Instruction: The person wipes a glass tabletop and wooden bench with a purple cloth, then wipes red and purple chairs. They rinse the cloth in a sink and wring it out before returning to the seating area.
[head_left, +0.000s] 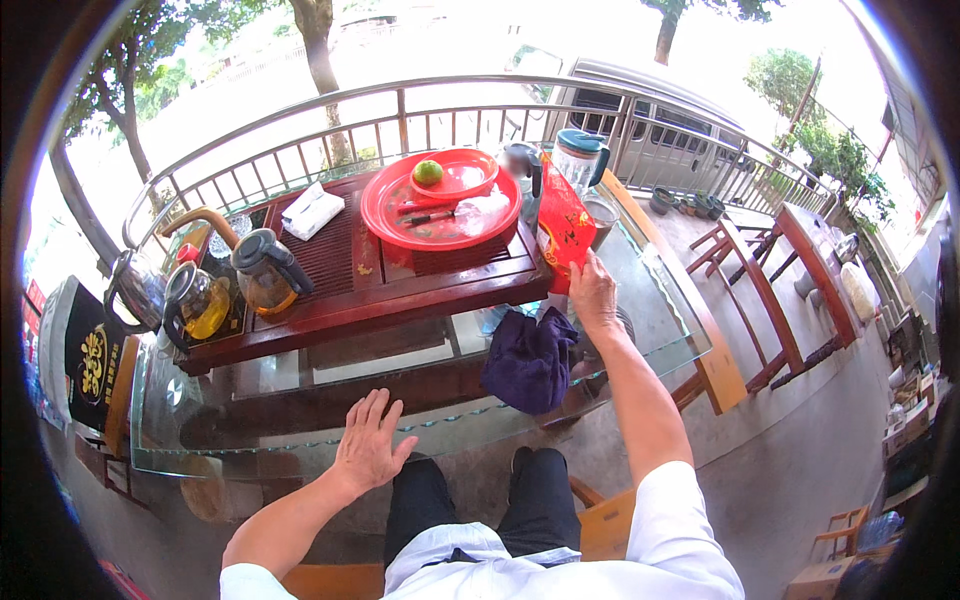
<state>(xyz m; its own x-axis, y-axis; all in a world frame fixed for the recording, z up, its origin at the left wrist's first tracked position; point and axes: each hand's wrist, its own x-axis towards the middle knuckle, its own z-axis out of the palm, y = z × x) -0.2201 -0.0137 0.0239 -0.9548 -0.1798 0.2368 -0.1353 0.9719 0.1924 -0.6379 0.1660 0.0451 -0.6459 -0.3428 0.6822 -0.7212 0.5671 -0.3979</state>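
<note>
My right hand (594, 291) grips the lower edge of a red paper packet (564, 225) with gold print, at the right end of a wooden tea tray (420, 289). A crumpled dark purple cloth (531, 361) hangs over the table edge below that hand. My left hand (372, 442) is empty with its fingers apart, at the near edge of the glass tabletop (300, 446). On the tea tray, a red round tray (382, 217) carries a red plate (480, 169) with a green citrus fruit (428, 173), a dark pen-like item and clear plastic.
Glass teapots (196, 304) (266, 277) and a metal kettle (139, 292) stand at the left. Folded white tissues (313, 211) lie on the tea tray. A teal-lidded glass jug (576, 161) stands behind the packet. A metal railing (401, 112) runs beyond; wooden stools (772, 292) are at right.
</note>
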